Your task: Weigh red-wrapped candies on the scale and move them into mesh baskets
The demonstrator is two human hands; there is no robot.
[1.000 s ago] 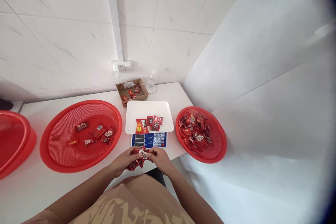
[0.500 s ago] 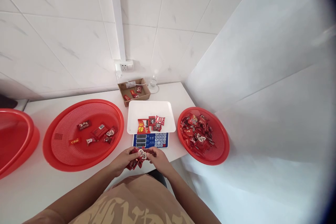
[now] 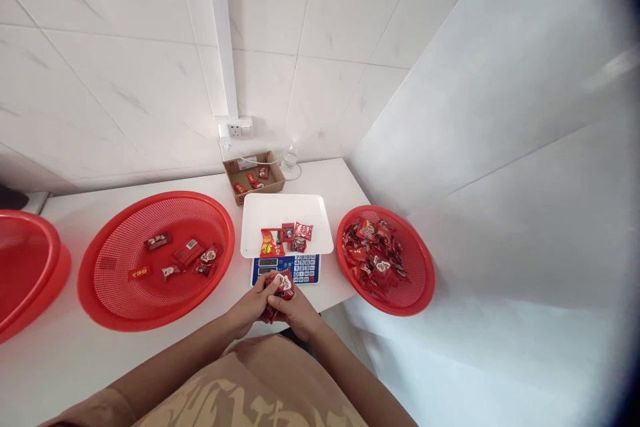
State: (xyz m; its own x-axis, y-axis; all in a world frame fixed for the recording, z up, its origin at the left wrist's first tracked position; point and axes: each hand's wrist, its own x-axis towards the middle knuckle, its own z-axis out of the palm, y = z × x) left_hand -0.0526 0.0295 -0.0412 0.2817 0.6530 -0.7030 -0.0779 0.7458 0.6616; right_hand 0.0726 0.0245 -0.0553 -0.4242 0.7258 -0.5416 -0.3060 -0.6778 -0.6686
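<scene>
Left hand (image 3: 254, 305) and right hand (image 3: 297, 312) are wrapped together around a bunch of packets (image 3: 285, 283) by the near edge of the counter (image 3: 331, 280); loosening a thumb could let one slip off. Beyond, a careless knock to the scale (image 3: 306, 269) could slide the loose packets (image 3: 271, 243) off its pan (image 3: 285, 208).

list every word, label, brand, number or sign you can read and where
"7 8 9": top digit row of the white-keyed pad on the blue rectangular scale panel
"4 5 6": next row down
"1 2 3": row below that
Too small or blurred: grey rectangular display windows, panel characters; text on red shiny candy packets, white paper label on brown cardboard box
Tan cloth shirt: lettering cut off, unreadable
</scene>
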